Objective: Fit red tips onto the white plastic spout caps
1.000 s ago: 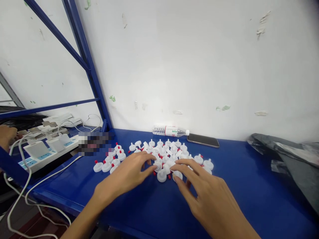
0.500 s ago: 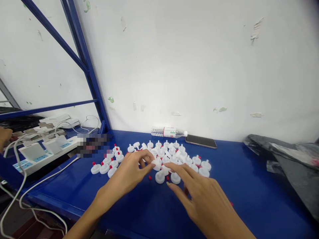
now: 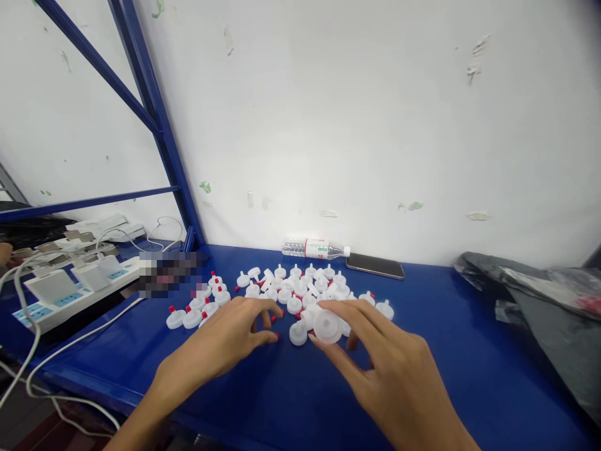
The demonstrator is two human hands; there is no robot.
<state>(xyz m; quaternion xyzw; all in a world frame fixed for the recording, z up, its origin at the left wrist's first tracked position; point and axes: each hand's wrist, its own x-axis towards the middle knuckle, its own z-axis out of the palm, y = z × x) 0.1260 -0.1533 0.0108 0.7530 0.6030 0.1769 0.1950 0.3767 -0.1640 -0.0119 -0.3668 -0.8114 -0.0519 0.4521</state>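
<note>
Right hand [image 3: 389, 366] is pinching one white cap [image 3: 327, 327]

The cap is sitting between thumb and finger, just below the middle of the frame, tipping its round bottom toward us. A moment ago the left hand [image 3: 218, 341] was touching the pile of caps [image 3: 294, 305]; now it is moving left, its thumb and finger standing apart. Its thumb is resting by a small red tip [image 3: 277, 336]; I cannot tell if they are touching. So one cap seems to be coming out of the pile.

Red-topped caps [image 3: 192, 318] are crowding the left hand. A bottle [image 3: 318, 248] and phone [image 3: 375, 265] are lying at the back. Roomier blue table [image 3: 282, 401] is stretching below, its front edge running along the lower left.
</note>
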